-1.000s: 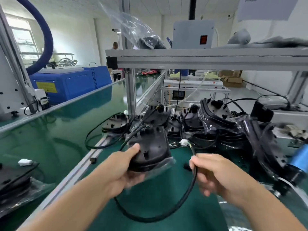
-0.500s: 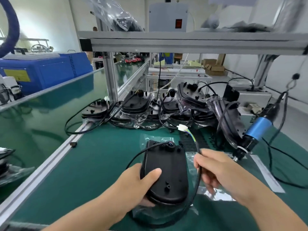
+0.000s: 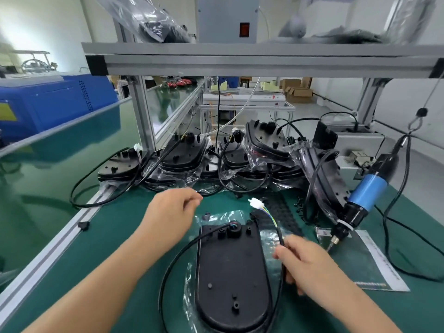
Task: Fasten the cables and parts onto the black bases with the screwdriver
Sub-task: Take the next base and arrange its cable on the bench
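On the green table the black base lies flat, long axis running away from the person, between the free, loosely curled left hand and the right hand pinching its cable, nearer the hanging blue screwdriver.

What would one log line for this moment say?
base: flat on mat | right hand: pinches cable | left hand: off base, holds nothing | screwdriver: hanging, untouched
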The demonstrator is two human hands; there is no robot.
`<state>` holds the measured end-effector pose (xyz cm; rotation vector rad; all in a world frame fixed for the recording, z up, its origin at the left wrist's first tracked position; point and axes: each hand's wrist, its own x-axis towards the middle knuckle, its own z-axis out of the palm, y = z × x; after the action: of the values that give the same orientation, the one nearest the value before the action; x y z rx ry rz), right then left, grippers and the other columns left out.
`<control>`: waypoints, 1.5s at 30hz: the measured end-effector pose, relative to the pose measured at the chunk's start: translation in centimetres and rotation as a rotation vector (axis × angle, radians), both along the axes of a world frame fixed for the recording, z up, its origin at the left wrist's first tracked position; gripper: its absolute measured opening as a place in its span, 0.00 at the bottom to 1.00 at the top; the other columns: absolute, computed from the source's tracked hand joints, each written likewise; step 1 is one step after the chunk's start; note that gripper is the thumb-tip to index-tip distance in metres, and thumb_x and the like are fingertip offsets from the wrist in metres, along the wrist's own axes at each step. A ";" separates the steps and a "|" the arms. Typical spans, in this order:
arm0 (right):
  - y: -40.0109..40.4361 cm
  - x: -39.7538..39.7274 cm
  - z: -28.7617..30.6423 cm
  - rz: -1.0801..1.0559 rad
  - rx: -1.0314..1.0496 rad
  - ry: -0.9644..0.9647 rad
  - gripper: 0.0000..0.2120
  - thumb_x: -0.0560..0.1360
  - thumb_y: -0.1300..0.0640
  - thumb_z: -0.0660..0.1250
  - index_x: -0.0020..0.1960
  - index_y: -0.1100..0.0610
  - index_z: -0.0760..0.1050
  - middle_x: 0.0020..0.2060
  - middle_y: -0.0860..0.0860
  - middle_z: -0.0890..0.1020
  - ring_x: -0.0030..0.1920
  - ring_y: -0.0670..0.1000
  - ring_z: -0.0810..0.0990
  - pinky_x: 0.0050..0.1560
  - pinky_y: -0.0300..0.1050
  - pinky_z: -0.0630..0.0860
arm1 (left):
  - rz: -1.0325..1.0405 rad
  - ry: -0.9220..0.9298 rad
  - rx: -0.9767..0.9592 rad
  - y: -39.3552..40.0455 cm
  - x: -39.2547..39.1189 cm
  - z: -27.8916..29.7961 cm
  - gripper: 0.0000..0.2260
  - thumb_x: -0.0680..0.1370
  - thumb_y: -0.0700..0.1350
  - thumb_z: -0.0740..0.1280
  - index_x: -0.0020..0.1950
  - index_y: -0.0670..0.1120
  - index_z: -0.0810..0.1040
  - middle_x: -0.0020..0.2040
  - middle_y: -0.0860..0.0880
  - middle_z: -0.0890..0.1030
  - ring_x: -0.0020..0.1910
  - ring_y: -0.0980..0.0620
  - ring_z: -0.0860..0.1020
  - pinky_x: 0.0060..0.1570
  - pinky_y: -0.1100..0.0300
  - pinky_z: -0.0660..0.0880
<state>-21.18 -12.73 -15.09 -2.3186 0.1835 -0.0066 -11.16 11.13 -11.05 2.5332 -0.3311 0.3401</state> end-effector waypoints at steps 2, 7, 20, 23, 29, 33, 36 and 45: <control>0.0 0.1 -0.8 -0.028 -0.149 -0.020 0.16 0.80 0.47 0.61 0.38 0.55 0.67 0.29 0.51 0.75 0.31 0.44 0.75 0.35 0.38 0.71 | -0.019 0.112 0.062 -1.1 3.5 -0.2 0.11 0.80 0.40 0.64 0.57 0.50 0.82 0.46 0.52 0.83 0.36 0.57 0.76 0.40 0.65 0.70; 0.2 0.7 -1.4 -0.092 -0.346 0.019 0.09 0.79 0.42 0.58 0.46 0.46 0.65 0.29 0.45 0.74 0.37 0.45 0.72 0.35 0.38 0.66 | -0.161 0.438 0.319 -2.8 8.1 -1.1 0.13 0.75 0.45 0.72 0.60 0.50 0.81 0.51 0.53 0.81 0.52 0.50 0.79 0.49 0.66 0.69; 0.5 2.5 -0.5 -0.085 -0.546 -0.092 0.11 0.77 0.40 0.60 0.49 0.44 0.61 0.41 0.42 0.79 0.46 0.48 0.79 0.38 0.45 0.67 | -0.084 0.584 0.179 -3.5 8.8 -1.5 0.06 0.76 0.45 0.72 0.41 0.44 0.80 0.31 0.48 0.79 0.31 0.52 0.76 0.32 0.64 0.71; 0.3 4.5 -0.1 -0.088 -0.560 -0.125 0.10 0.79 0.42 0.60 0.52 0.48 0.66 0.43 0.44 0.79 0.47 0.51 0.79 0.39 0.45 0.69 | -0.075 0.551 0.209 -3.5 8.6 -1.6 0.10 0.75 0.51 0.71 0.41 0.44 0.78 0.31 0.49 0.80 0.30 0.54 0.76 0.34 0.63 0.72; -0.6 7.3 0.4 -0.116 -0.566 -0.125 0.10 0.80 0.48 0.59 0.53 0.53 0.74 0.44 0.49 0.81 0.48 0.53 0.79 0.43 0.45 0.73 | -0.048 0.491 0.300 -4.7 8.2 -0.9 0.09 0.75 0.46 0.71 0.47 0.40 0.84 0.31 0.48 0.81 0.32 0.52 0.78 0.41 0.61 0.79; -1.1 6.1 -0.7 -0.091 -0.574 -0.113 0.10 0.80 0.49 0.59 0.54 0.51 0.76 0.47 0.48 0.79 0.48 0.51 0.79 0.42 0.43 0.71 | -0.009 0.500 0.038 -3.9 8.6 -1.1 0.04 0.73 0.41 0.74 0.39 0.46 0.83 0.28 0.51 0.81 0.27 0.58 0.80 0.31 0.68 0.76; -1.5 5.5 -1.0 -0.062 -0.570 -0.083 0.12 0.81 0.49 0.59 0.53 0.51 0.79 0.47 0.48 0.77 0.47 0.50 0.79 0.44 0.41 0.71 | -0.029 0.520 -0.151 -3.1 8.6 -1.4 0.05 0.73 0.34 0.73 0.43 0.44 0.83 0.31 0.50 0.83 0.29 0.57 0.82 0.31 0.71 0.76; 1.2 4.4 0.9 0.073 -0.201 -0.430 0.07 0.77 0.55 0.67 0.53 0.45 0.80 0.43 0.39 0.77 0.43 0.41 0.78 0.47 0.37 0.74 | -0.077 0.306 -0.167 -1.7 7.9 -1.1 0.07 0.77 0.38 0.69 0.48 0.50 0.84 0.31 0.52 0.83 0.29 0.62 0.80 0.38 0.70 0.78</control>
<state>-16.74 -11.55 -14.19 -2.4581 -0.1253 -0.5028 -3.31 9.47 -12.17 2.3551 -0.2675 -0.0494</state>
